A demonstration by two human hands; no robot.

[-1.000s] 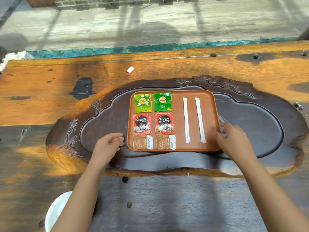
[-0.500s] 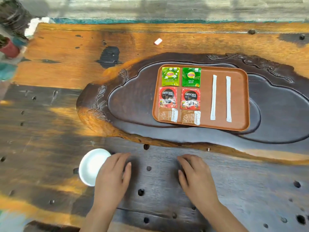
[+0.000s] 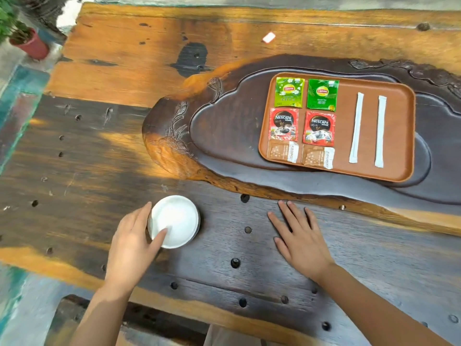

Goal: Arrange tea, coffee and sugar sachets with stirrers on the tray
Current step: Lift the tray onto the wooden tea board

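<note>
A brown tray [image 3: 399, 136] sits at the right on a dark carved wooden board [image 3: 224, 136]. On it lie two green Lipton tea sachets [image 3: 289, 92], two red Nescafe coffee sachets [image 3: 284, 124] below them, and two brown sugar sachets [image 3: 283, 151] at the near edge. Two white wrapped stirrers [image 3: 356, 127] lie side by side on the tray's right half. My left hand [image 3: 134, 240] grips the rim of a small white bowl [image 3: 177, 218] on the table, thumb inside it. My right hand [image 3: 299, 236] rests flat on the table, fingers spread, holding nothing.
The long wooden table [image 3: 124, 146] has dark round holes near the front. A small white scrap [image 3: 268, 37] lies at the back. A red plant pot [image 3: 35, 47] stands off the table's far left corner. The table's near edge runs just below my wrists.
Both hands left the tray's sides and came back to the near table. My left hand moved onto the white bowl. The view swung left, so the tray now appears further right.
</note>
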